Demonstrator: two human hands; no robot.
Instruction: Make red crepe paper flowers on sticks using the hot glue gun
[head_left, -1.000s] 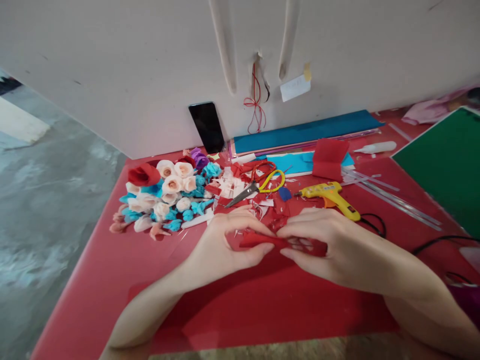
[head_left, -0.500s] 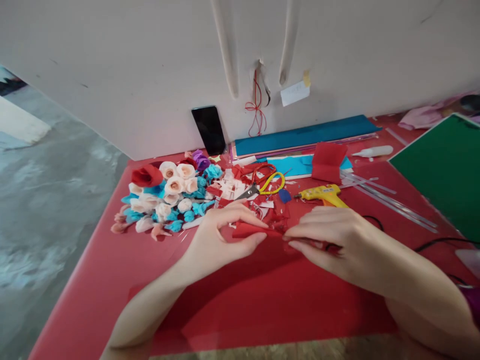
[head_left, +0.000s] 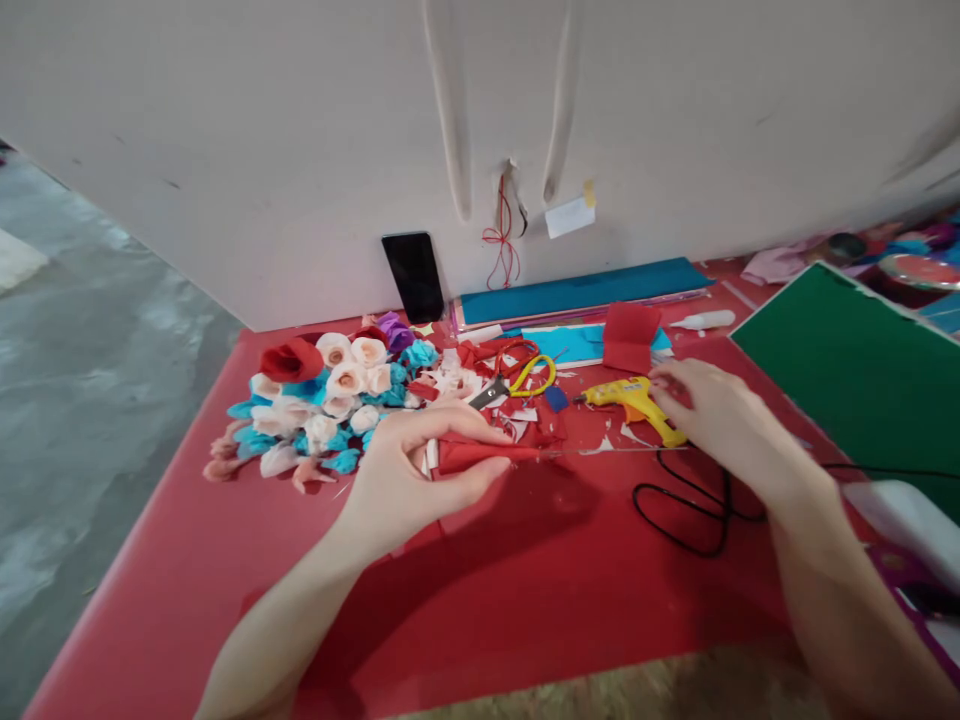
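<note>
My left hand [head_left: 412, 460] is closed on a piece of red crepe paper [head_left: 480, 455], pinched between thumb and fingers. From the paper's right end a thin wire-like stem [head_left: 607, 451] runs out to the right, just above the table. My right hand [head_left: 709, 415] is at the back end of a yellow glue gun [head_left: 619, 393], its fingers bent and a little apart. The gun lies on its side on the table. Scissors [head_left: 491, 392] with red and yellow handles lie among paper scraps beyond my left hand.
Red, white, blue and purple paper flowers [head_left: 345, 378] are heaped at the left. A phone [head_left: 415, 278] leans against the wall. Folded red paper [head_left: 631, 336], a white glue bottle [head_left: 705, 320] and a green board [head_left: 847, 365] are at the right. A black cord [head_left: 675, 545] loops across the table.
My right hand has let go of the red paper and stem and moved right to the glue gun. My left hand still holds the paper. The view has shifted slightly right.
</note>
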